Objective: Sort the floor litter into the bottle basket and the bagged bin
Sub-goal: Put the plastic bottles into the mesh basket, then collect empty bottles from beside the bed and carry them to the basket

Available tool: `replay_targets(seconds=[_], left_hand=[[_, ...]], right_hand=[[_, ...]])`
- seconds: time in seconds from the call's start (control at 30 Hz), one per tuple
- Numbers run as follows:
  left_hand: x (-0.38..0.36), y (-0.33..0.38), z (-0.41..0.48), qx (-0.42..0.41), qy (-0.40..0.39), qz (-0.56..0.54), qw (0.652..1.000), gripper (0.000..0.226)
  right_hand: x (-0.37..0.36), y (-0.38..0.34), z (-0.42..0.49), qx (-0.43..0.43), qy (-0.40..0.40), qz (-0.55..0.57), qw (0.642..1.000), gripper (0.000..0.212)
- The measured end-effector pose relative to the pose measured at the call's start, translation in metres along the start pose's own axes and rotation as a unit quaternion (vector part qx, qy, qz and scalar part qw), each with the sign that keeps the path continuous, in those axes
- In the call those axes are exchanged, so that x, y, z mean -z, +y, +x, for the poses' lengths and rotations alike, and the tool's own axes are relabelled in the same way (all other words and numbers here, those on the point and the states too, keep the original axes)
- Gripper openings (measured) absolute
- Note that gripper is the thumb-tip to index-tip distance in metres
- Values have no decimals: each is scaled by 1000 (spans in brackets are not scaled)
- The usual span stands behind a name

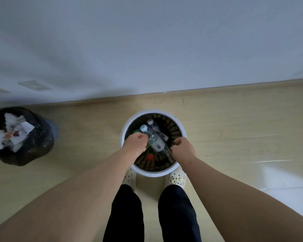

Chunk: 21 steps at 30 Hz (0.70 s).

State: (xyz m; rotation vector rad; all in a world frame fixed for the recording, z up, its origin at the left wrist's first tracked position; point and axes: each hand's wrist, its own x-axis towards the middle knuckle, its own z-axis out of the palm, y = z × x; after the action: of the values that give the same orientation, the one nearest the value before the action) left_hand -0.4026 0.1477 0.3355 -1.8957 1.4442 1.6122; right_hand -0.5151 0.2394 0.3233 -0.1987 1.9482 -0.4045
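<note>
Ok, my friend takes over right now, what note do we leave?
Left hand: curled over the basket, beside a clear bottle; grip unclear.
Right hand: curled at the bottle's other end; grip unclear.
Done: several bottles in the basket, paper in the bin.
Left: no litter shows on the floor; look outside this view.
</note>
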Motion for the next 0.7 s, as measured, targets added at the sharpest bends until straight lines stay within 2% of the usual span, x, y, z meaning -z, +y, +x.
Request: replay_targets(seconds=[0.17, 0.4, 0.57, 0.7], left_hand=[[15, 7, -60, -18, 93, -99, 991, 15], [49, 9, -139, -21, 135, -221, 966, 15], [102, -4, -188, -52, 161, -257, 952, 13], [152, -24, -231, -88, 181, -281, 938, 13]], right_hand=[[23, -18, -53, 54, 3, -39, 998, 32], [36, -57, -135, 109, -1, -61, 992, 14], [8, -89, -197, 168, -4, -60, 984, 3], [-29, -110, -244, 207, -23, -23, 978, 6]])
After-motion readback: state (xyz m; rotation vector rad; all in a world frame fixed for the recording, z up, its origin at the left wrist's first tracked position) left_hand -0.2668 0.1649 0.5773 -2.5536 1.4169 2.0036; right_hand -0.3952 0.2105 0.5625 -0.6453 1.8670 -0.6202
